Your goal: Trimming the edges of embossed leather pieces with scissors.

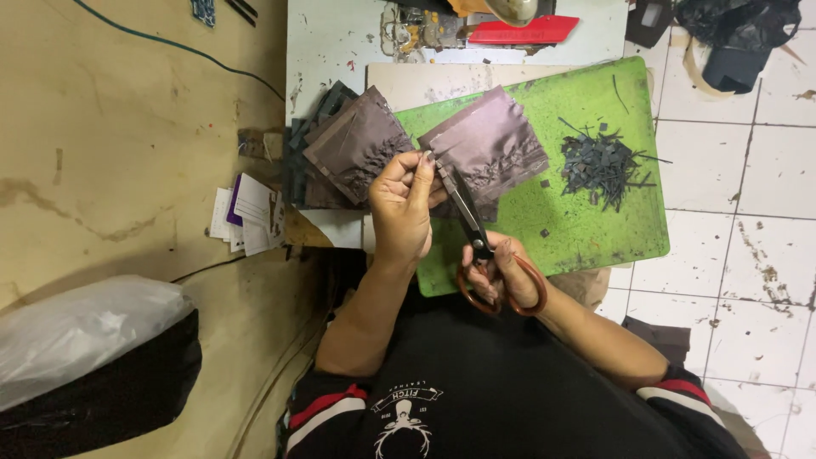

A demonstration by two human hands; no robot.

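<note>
My left hand (401,204) pinches the near edge of a brown leather piece (493,140) held over the green cutting mat (595,229). In my right hand (501,276) is a pair of scissors (472,225) with brown-orange handles. Its dark blades point up at the edge of that brown piece, next to my left fingers. A second brown leather piece (357,144) lies to the left on a stack of dark cut pieces (297,161).
A heap of dark leather trimmings (599,166) lies on the mat's right part. Paper cards (251,212) sit left of the stack. A red tool (523,32) and clutter lie at the table's far edge. A plastic-covered black object (85,357) rests lower left.
</note>
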